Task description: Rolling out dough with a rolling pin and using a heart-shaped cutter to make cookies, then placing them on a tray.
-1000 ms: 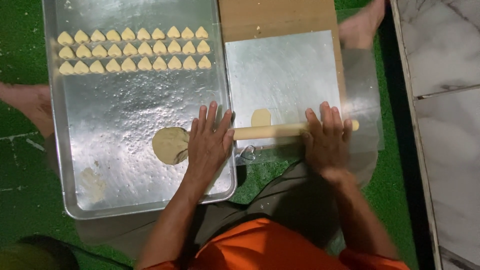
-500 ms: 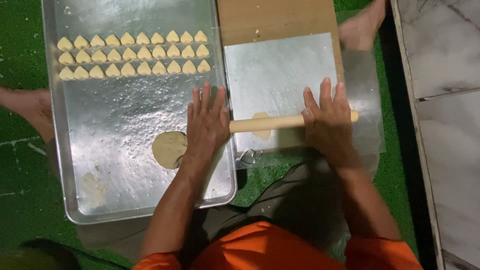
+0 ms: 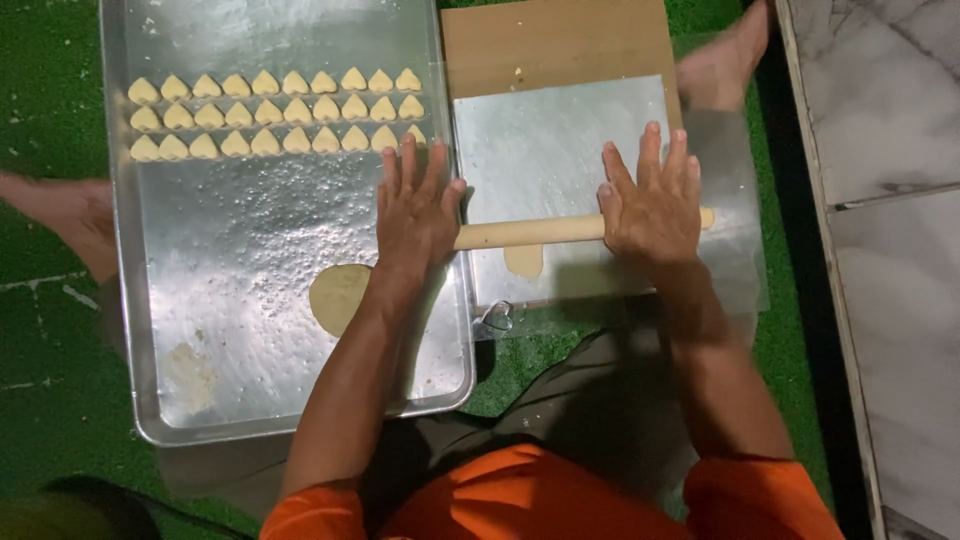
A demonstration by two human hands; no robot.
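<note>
Hands have pushed the wooden rolling pin [image 3: 530, 232] farther away over the shiny metal sheet [image 3: 560, 150] since a moment ago, so the flat dough piece [image 3: 524, 261] now pokes out on the near side. The left hand [image 3: 415, 215] and right hand [image 3: 655, 205] lie flat with fingers spread wide, pressing on the pin's two ends, gripping nothing. A round dough disc [image 3: 338, 298] and rows of heart-shaped cookies [image 3: 275, 113] sit on the big baking tray [image 3: 250, 420], beside the left hand.

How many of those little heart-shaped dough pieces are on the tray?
About 27 heart-shaped dough pieces, lying in three rows of nine across the top of the metal tray. The left hand overlaps the bottom row's right end, so one more may be hidden.
</note>
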